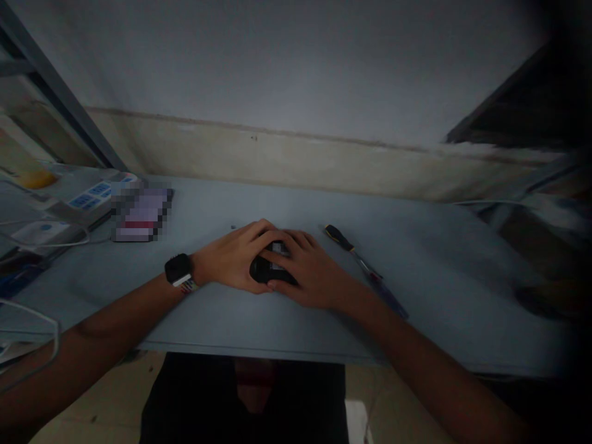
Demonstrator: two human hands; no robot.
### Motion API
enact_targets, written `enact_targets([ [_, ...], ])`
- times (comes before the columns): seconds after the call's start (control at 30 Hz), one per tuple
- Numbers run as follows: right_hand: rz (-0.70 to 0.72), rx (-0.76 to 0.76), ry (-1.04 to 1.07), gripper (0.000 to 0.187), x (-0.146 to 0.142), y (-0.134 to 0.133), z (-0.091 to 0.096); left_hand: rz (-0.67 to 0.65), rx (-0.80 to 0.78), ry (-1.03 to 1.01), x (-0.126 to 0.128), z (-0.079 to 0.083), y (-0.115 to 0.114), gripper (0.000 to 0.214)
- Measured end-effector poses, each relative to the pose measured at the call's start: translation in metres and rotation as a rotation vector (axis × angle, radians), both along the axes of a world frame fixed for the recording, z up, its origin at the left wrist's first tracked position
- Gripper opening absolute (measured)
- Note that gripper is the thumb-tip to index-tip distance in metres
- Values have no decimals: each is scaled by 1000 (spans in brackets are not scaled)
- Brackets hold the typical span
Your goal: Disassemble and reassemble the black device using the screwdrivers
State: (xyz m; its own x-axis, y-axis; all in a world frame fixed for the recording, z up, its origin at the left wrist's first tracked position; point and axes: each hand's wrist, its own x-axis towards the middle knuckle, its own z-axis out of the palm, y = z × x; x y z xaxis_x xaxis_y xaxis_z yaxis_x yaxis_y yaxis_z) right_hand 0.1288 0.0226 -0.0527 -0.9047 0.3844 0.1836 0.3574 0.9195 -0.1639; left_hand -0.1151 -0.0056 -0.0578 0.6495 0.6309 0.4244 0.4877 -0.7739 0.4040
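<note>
A black computer mouse [264,270] lies on the light blue tabletop, and a pale label shows on its upturned face. My left hand [238,256] is wrapped round its left side, with a dark watch on that wrist. From the right, my right hand [312,271] grips the same mouse, fingers over its top and thumb at the near edge. Both hands cover much of it. To the right of my right hand lies a screwdriver [340,237] with a black and yellow handle. A dark blue, slim object [391,297] lies at its tip, its kind unclear.
A phone [143,213] with a blurred screen lies at the left, beside a white power strip [95,200] and loose white cables [69,243]. A tiny dark piece [233,227] sits beyond my left hand. A wall [277,154] bounds the table's back.
</note>
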Motion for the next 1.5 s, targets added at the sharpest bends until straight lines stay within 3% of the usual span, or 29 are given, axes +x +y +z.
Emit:
enact_targets([
  [0.13, 1, -21, 16, 60, 1, 1, -1, 5, -2, 28, 0, 0, -1, 86],
  [0.27, -65, -170, 148, 56, 6, 10, 0, 2, -13, 14, -1, -3, -1, 103],
  [0.37, -271, -293, 326, 29, 11, 22, -1, 38, -39, 30, -1, -7, -1, 116],
  [0.47, -492, -296, 365, 17, 15, 33, -2, 73, -47, 39, 0, -10, -2, 115],
  [0.63, -506, -398, 281, 28, 18, 40, 2, 76, 1, -9, 3, -9, -2, 104],
  [0.73, -516, -668, 375, 31, 18, 40, 4, 117, 65, -45, 3, -9, -2, 100],
  [0.83, -559, -1160, 552, 42, 16, 37, 5, 168, 58, -85, 3, -10, -1, 99],
  [0.9, -547, -1408, 617, 51, 14, 33, 6, 178, 40, -130, 3, -10, 0, 99],
  [1.0, -440, -1571, 639, 56, 11, 29, 6, 174, 13, -205, 2, -9, 0, 99],
  [1.17, -380, -1627, 689, 54, 9, 29, 3, 175, -242, -397, -1, -13, 3, 113],
  [1.23, -361, -1645, 712, 54, 8, 29, 2, 202, -423, -545, -2, -16, 7, 100],
  [1.37, -340, -1668, 738, 53, 6, 28, 5, 177, -818, -772, 0, -21, 12, 53],
  [1.5, -375, -1647, 724, 53, 7, 28, 6, 179, -1006, -842, 3, -18, 11, 51],
])
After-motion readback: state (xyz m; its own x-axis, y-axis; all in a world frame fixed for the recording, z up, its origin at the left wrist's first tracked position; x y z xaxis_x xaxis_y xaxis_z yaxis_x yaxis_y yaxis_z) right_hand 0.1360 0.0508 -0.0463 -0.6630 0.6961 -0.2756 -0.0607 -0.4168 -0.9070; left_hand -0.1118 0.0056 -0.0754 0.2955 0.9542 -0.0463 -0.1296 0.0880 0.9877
